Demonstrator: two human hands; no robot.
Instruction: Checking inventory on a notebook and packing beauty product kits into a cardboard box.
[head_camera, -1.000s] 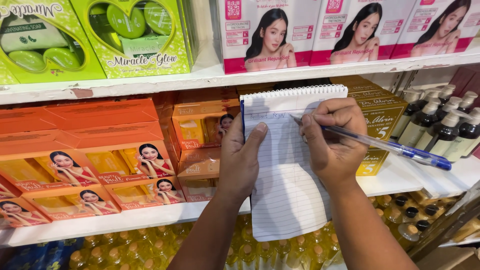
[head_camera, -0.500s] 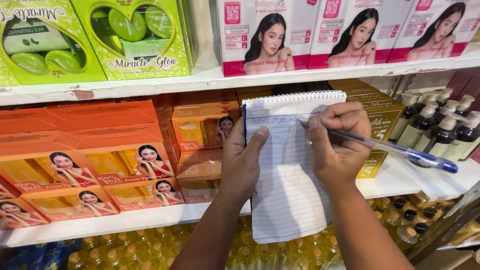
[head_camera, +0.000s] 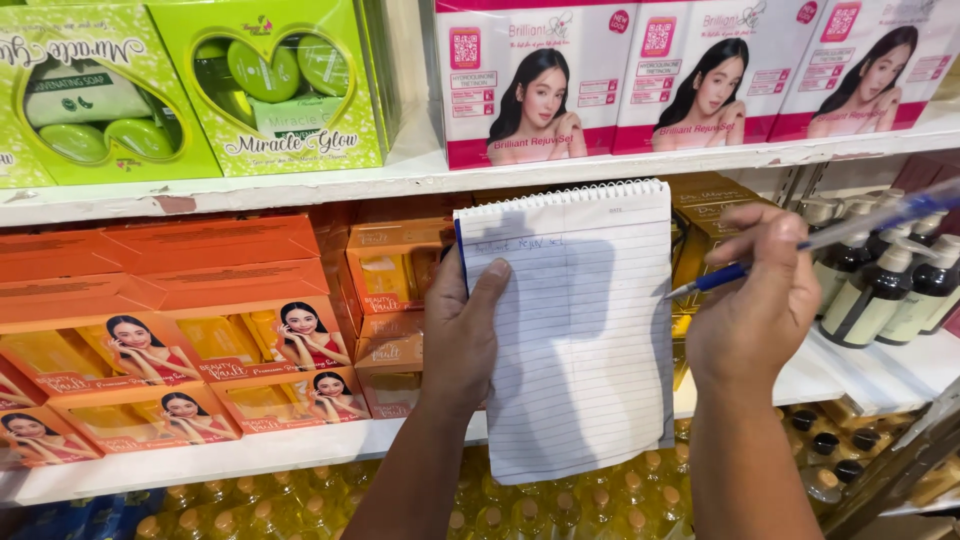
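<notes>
Notepad (head_camera: 575, 330), spiral-bound and lined, is being held upright before the orange boxes (head_camera: 210, 300) by the left hand (head_camera: 460, 335), thumb pressing its face. Right hand (head_camera: 755, 300) is gripping a blue pen (head_camera: 800, 245), tip just beside the page's right edge.

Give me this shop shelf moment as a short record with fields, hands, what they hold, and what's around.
left hand: holds the spiral notepad upright, thumb across its lined page
right hand: grips a blue pen, tip just off the pad's right edge
page: one handwritten line at the top, the rest blank
behind: orange boxes on the middle shelf
above: green soap boxes, pink-and-white boxes
right: dark bottles
</notes>
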